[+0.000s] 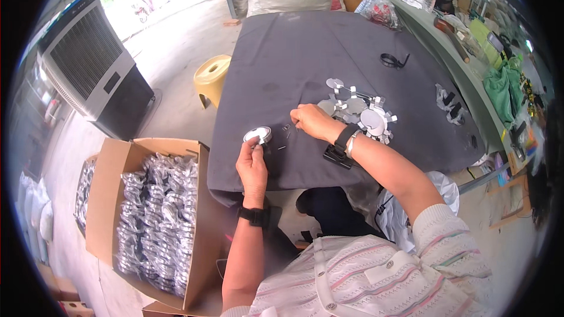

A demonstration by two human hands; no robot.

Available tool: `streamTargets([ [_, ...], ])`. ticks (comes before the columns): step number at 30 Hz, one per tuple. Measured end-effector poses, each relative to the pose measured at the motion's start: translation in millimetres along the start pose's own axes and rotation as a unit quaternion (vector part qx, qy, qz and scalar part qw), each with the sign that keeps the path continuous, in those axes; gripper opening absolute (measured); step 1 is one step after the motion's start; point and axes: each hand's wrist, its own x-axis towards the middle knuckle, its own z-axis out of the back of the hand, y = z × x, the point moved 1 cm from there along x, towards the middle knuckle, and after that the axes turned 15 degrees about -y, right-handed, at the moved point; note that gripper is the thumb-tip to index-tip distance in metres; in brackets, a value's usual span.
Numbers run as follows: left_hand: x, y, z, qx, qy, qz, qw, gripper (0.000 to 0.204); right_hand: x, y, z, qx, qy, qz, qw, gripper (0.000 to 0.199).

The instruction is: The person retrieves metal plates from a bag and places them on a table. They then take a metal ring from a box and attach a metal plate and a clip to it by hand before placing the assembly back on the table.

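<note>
My left hand (252, 167) grips a round, shallow silver-white case (258, 135) at the left side of the dark cloth-covered table (282, 53). To the right of it, my right hand (314, 122) is closed in a pinch just above the cloth; whatever its fingertips hold is too small to make out. Between the hands lie a few small metal pins (288, 131). Beyond and beside my right wrist spreads a pile of flat round silver-grey discs with white tabs (371, 119). A small black object (338, 156) rests below that wrist, partly hidden.
A cardboard box (202, 217) full of plastic-wrapped pieces (158, 217) stands by the table's left edge. Farther off are a yellow stool (212, 73) and an air cooler (88, 58). A coiled black strap (393, 60) lies on the cloth. A cluttered green shelf (429, 35) borders the right.
</note>
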Motion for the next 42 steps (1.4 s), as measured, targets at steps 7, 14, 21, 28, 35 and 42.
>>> streamTargets([
  [7,0.7,-3.9,-0.4,-0.014,0.002,-0.009,1.000,0.021,-2.2,3.5,14.4,0.210,-0.010,-0.216,0.953,0.008],
  [14,3.6,5.3,4.0,0.026,-0.007,0.006,1.000,0.022,-9.9,56.1,30.4,0.300,-0.007,-0.214,0.930,0.004],
  [21,5.8,11.0,0.0,0.015,-0.001,-0.011,1.000,0.022,-16.0,86.8,2.3,0.226,-0.116,0.047,0.966,0.007],
  [28,6.1,12.1,1.6,0.013,0.002,0.004,1.000,0.022,-15.4,88.3,-14.3,0.181,-0.150,0.110,0.966,0.013],
  [35,4.6,7.7,1.8,0.005,0.009,0.015,1.000,0.024,-11.8,90.9,-11.0,0.153,-0.145,0.115,0.971,0.010],
  [42,3.0,4.0,-1.5,-0.006,0.001,-0.025,1.000,0.022,-1.0,86.5,-9.1,0.225,-0.113,0.080,0.964,0.004],
])
